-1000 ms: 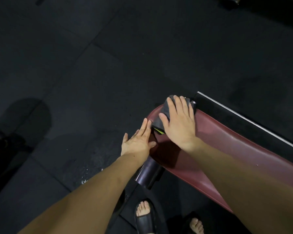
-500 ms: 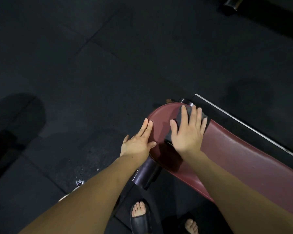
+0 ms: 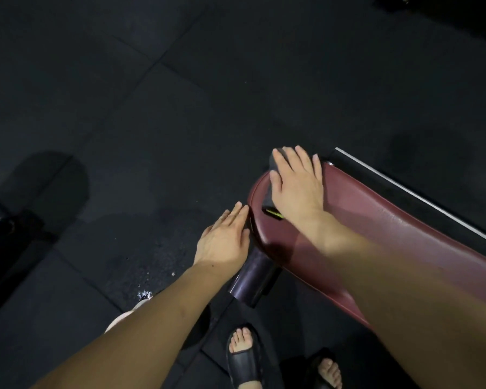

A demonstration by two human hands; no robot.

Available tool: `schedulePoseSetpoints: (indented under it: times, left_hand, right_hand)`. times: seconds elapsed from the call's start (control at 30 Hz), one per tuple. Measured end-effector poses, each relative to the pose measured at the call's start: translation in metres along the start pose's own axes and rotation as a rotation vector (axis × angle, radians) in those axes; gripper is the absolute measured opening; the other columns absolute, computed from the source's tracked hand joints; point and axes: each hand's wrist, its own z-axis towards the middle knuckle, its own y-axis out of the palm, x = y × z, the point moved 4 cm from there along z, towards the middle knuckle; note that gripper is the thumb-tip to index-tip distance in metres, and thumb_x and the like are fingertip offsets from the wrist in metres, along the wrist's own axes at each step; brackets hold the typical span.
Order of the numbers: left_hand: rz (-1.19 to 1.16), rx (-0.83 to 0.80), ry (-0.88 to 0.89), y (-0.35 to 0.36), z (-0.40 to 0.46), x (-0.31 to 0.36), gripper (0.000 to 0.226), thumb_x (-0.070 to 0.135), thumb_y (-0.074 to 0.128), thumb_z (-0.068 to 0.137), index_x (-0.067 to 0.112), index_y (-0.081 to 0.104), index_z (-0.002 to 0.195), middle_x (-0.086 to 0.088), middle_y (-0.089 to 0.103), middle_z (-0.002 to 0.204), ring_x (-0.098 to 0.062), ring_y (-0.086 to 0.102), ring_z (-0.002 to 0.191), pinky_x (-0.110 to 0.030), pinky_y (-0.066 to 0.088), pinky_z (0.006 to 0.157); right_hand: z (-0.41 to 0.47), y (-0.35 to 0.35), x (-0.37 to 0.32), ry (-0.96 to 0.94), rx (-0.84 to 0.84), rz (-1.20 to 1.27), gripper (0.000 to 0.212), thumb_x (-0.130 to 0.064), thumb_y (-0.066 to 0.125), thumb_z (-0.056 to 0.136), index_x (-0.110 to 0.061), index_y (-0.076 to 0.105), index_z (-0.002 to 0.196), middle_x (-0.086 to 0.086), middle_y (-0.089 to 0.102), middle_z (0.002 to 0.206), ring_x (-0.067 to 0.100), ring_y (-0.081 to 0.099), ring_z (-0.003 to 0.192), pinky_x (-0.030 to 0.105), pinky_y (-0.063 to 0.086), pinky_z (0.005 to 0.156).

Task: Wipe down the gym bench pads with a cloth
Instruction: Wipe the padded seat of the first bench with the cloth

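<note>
Maroon vinyl covers the bench pad (image 3: 376, 228), which runs from centre to the right edge over black rubber floor (image 3: 124, 108). At its far rounded end, the right hand (image 3: 296, 186) presses a dark cloth (image 3: 268, 196) flat, fingers spread; a small yellow-green tag shows, its writing unreadable. The left hand (image 3: 223, 238) lies open, fingertips touching the pad's left rim. 2 black sandals (image 3: 243, 360) are nearest.

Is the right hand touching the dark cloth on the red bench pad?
Touching. The head view shows the right hand pressed flat on the cloth.
</note>
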Motion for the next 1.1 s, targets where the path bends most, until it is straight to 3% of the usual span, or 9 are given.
schedulePoseSetpoints:
  times: [0.07, 0.17, 0.27, 0.4, 0.5, 0.67, 0.77, 0.97, 1.1]
  left_hand:
    - [-0.017, 0.009, -0.076, -0.004, -0.007, 0.002, 0.057, 0.034, 0.035, 0.108, 0.032, 0.020, 0.162, 0.012, 0.012, 0.171, -0.014, 0.021, 0.155, -0.043, 0.031, 0.122]
    - [-0.017, 0.022, -0.148, -0.011, -0.019, 0.000, 0.055, 0.030, 0.036, 0.108, 0.026, 0.025, 0.161, 0.007, 0.015, 0.171, -0.018, 0.025, 0.154, -0.042, 0.034, 0.119]
    - [0.020, 0.012, -0.134, -0.008, -0.027, -0.005, 0.055, 0.026, 0.038, 0.107, 0.026, 0.025, 0.161, 0.007, 0.015, 0.171, -0.018, 0.022, 0.155, -0.042, 0.033, 0.120]
    - [0.054, -0.001, -0.075, -0.003, -0.028, 0.000, 0.057, 0.027, 0.037, 0.107, 0.028, 0.022, 0.161, 0.008, 0.012, 0.171, -0.016, 0.017, 0.156, -0.041, 0.029, 0.123]
    - [0.052, 0.002, -0.051, 0.000, -0.028, 0.009, 0.058, 0.027, 0.036, 0.107, 0.029, 0.019, 0.162, 0.010, 0.010, 0.171, -0.016, 0.015, 0.156, -0.041, 0.027, 0.123]
    - [0.051, -0.011, -0.073, 0.003, -0.034, 0.011, 0.059, 0.027, 0.036, 0.107, 0.030, 0.017, 0.163, 0.010, 0.007, 0.172, -0.016, 0.013, 0.157, -0.041, 0.026, 0.123]
    - [0.067, -0.015, -0.067, 0.005, -0.038, 0.012, 0.059, 0.026, 0.036, 0.107, 0.031, 0.016, 0.163, 0.010, 0.007, 0.172, -0.016, 0.012, 0.157, -0.040, 0.025, 0.124]
    - [0.037, 0.050, 0.016, 0.002, -0.028, 0.033, 0.058, 0.023, 0.034, 0.108, 0.037, 0.017, 0.162, 0.008, 0.009, 0.172, -0.019, 0.011, 0.157, -0.045, 0.025, 0.124]
    - [0.050, 0.081, 0.066, 0.000, -0.018, 0.047, 0.057, 0.023, 0.032, 0.109, 0.034, 0.018, 0.163, 0.013, 0.009, 0.171, -0.014, 0.009, 0.158, -0.042, 0.023, 0.125]
  right_hand:
    - [-0.028, -0.001, -0.017, -0.027, 0.023, 0.001, 0.057, -0.041, 0.037, 0.105, -0.021, 0.038, 0.158, 0.002, 0.038, 0.163, 0.026, 0.025, 0.155, 0.053, 0.015, 0.127]
    - [-0.095, 0.004, -0.038, -0.289, -0.084, 0.010, 0.062, -0.044, 0.039, 0.103, -0.021, 0.033, 0.161, 0.002, 0.031, 0.167, 0.026, 0.017, 0.158, 0.055, 0.010, 0.127]
    - [-0.087, 0.004, -0.025, -0.399, -0.139, -0.007, 0.059, -0.043, 0.039, 0.104, -0.025, 0.035, 0.160, -0.001, 0.030, 0.168, 0.023, 0.015, 0.159, 0.052, 0.012, 0.128]
    - [-0.016, -0.006, 0.010, -0.192, -0.061, -0.013, 0.055, -0.039, 0.038, 0.106, -0.026, 0.038, 0.159, 0.000, 0.034, 0.167, 0.025, 0.020, 0.158, 0.048, 0.014, 0.129]
    - [-0.017, -0.006, 0.005, -0.059, -0.027, 0.035, 0.054, -0.038, 0.037, 0.105, -0.024, 0.041, 0.157, 0.002, 0.038, 0.164, 0.027, 0.023, 0.156, 0.050, 0.014, 0.128]
    - [-0.127, 0.000, -0.015, -0.264, -0.084, 0.032, 0.064, -0.048, 0.045, 0.103, -0.021, 0.037, 0.160, 0.004, 0.031, 0.167, 0.028, 0.018, 0.158, 0.055, 0.015, 0.127]
    - [-0.116, -0.001, 0.004, -0.343, -0.135, 0.000, 0.061, -0.044, 0.039, 0.104, -0.024, 0.033, 0.162, 0.002, 0.027, 0.169, 0.026, 0.017, 0.159, 0.052, 0.014, 0.128]
    - [-0.025, -0.018, 0.066, -0.011, -0.080, 0.009, 0.056, -0.034, 0.033, 0.108, -0.028, 0.026, 0.163, 0.001, 0.023, 0.171, 0.028, 0.012, 0.159, 0.049, 0.009, 0.129]
    - [-0.109, -0.013, 0.027, -0.007, 0.011, 0.052, 0.060, -0.048, 0.039, 0.106, -0.023, 0.036, 0.161, 0.005, 0.031, 0.168, 0.032, 0.019, 0.158, 0.055, 0.014, 0.127]
